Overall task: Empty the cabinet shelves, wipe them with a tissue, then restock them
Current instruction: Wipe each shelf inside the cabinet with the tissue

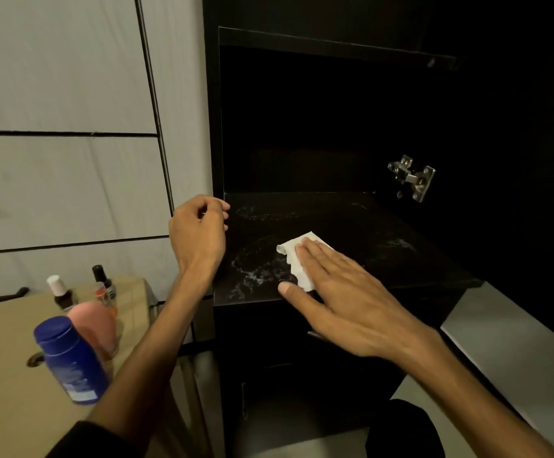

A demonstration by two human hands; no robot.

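Because the crumpled white paper tissue (297, 259) lies flat on the dark matte cabinet shelf (384, 246) just below the centre of the frame, pinned under the straight fingers of the right hand (345, 292), the coming wipe turns on what lies to the tissue's left: a pale, speckled smear (252, 276) on the shelf's front left part, towards the left of the frame from the fingertips. The right grip is spread and pressing, not clamped; the tissue peeks out past the fingertips and beside the thumb, its long side running from lower right to upper left. The left hand (199, 233), loosely curled and holding nothing that can be seen, rests at the shelf's left front corner, near the smear but without the tissue. The sweep probably belongs to the right hand, moving leftwards. A blue plastic bottle (70, 358) and smaller bottles stand on the beige surface (1, 342) at lower left.
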